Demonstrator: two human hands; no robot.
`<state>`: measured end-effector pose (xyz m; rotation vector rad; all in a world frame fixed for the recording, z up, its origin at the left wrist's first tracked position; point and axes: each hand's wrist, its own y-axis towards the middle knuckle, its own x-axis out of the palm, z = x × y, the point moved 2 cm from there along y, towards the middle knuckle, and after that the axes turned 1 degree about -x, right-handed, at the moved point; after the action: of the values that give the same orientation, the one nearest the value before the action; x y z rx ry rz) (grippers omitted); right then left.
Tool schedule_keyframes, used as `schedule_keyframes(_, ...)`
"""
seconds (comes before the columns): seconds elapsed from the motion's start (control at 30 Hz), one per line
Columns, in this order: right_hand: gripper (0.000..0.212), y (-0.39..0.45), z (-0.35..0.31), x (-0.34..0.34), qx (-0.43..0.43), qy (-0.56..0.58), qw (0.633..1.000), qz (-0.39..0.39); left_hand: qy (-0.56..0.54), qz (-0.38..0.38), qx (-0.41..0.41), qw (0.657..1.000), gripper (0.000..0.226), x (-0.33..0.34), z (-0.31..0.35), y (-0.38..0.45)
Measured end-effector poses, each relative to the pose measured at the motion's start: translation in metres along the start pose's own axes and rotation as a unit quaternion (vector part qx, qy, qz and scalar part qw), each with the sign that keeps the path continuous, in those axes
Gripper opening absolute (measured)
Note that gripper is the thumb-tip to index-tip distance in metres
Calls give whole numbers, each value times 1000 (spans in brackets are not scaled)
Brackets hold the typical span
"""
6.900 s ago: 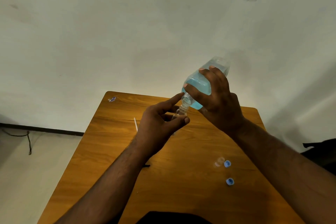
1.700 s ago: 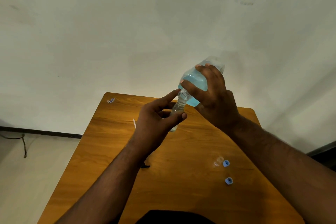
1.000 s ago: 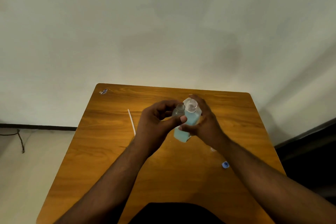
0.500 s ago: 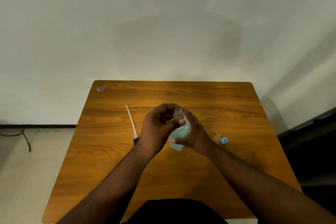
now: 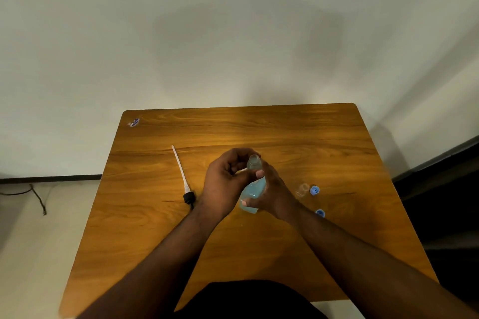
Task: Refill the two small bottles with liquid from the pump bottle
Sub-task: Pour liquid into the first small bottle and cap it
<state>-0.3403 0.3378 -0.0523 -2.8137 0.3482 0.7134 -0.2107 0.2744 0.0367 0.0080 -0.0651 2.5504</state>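
The pump bottle (image 5: 253, 192), clear with blue liquid and no pump on it, stands upright low over the wooden table (image 5: 259, 246), and my right hand (image 5: 276, 195) grips its right side. My left hand (image 5: 225, 184) pinches a small clear bottle (image 5: 253, 162) right against the pump bottle's top; most of that small bottle is hidden by my fingers. A second small clear bottle (image 5: 302, 189) sits on the table to the right, beside a blue cap (image 5: 314, 190). Another blue cap (image 5: 320, 213) lies nearer to me.
The removed pump head (image 5: 188, 198), black with a long white tube, lies on the table left of my hands. A small blue-and-white scrap (image 5: 134, 122) sits at the far left corner. The table stands against a plain wall, with floor and a cable to its left.
The pump bottle has gone from tilted over the small bottle to upright, and both hands have come down close to the table. The view has tipped downward.
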Motion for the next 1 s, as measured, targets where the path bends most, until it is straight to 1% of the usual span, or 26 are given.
schedule_keyframes(0.07, 113, 0, 1, 1, -3, -8, 1000, -6, 6, 4, 3, 1000, 32, 2, -1, 1)
schedule_keyframes(0.17, 132, -8, 12, -6, 2, -66, 998, -19, 20, 8, 5, 1000, 33, 4, -3, 3)
schedule_keyframes(0.23, 135, -18, 25, -19, 9, -114, 993, -20, 18, 10, -5, 1000, 34, 5, -4, 2)
schedule_keyframes(0.3, 133, -30, 39, -35, 19, -158, 987, -6, 24, 11, -8, 1000, 35, 6, -6, 2)
schedule_keyframes(0.4, 124, -43, 66, -52, 68, -174, 982, 34, 31, 15, -8, 999, 35, 7, -7, 1)
schedule_keyframes(0.43, 116, -47, 77, -57, 88, -184, 978, 52, 30, 15, -7, 999, 35, 7, -7, 1)
schedule_keyframes(0.5, 89, -54, 99, -66, 122, -220, 965, 70, 34, 13, -2, 999, 35, 8, -7, 0)
schedule_keyframes(0.53, 80, -57, 108, -69, 138, -239, 959, 70, 37, 11, 0, 999, 35, 9, -6, 0)
schedule_keyframes(0.57, 76, -62, 115, -71, 148, -255, 953, 75, 40, 10, 2, 999, 34, 10, -6, 0)
schedule_keyframes(0.6, 76, -65, 120, -72, 154, -271, 946, 87, 42, 8, 4, 999, 34, 10, -5, 0)
schedule_keyframes(0.67, 79, -71, 123, -70, 140, -292, 939, 115, 39, 6, 4, 999, 34, 11, -5, 0)
schedule_keyframes(0.77, 74, -73, 121, -66, 115, -280, 946, 117, 32, 4, 4, 999, 34, 10, -6, 1)
schedule_keyframes(0.83, 70, -72, 120, -68, 112, -268, 947, 139, 34, -1, 9, 999, 34, 9, -7, 2)
schedule_keyframes(0.93, 65, -70, 118, -78, 123, -245, 944, 185, 41, -5, 12, 999, 33, 12, -7, 1)
schedule_keyframes(1.0, 66, -71, 119, -82, 140, -256, 938, 188, 48, -8, 15, 999, 33, 13, -7, 1)
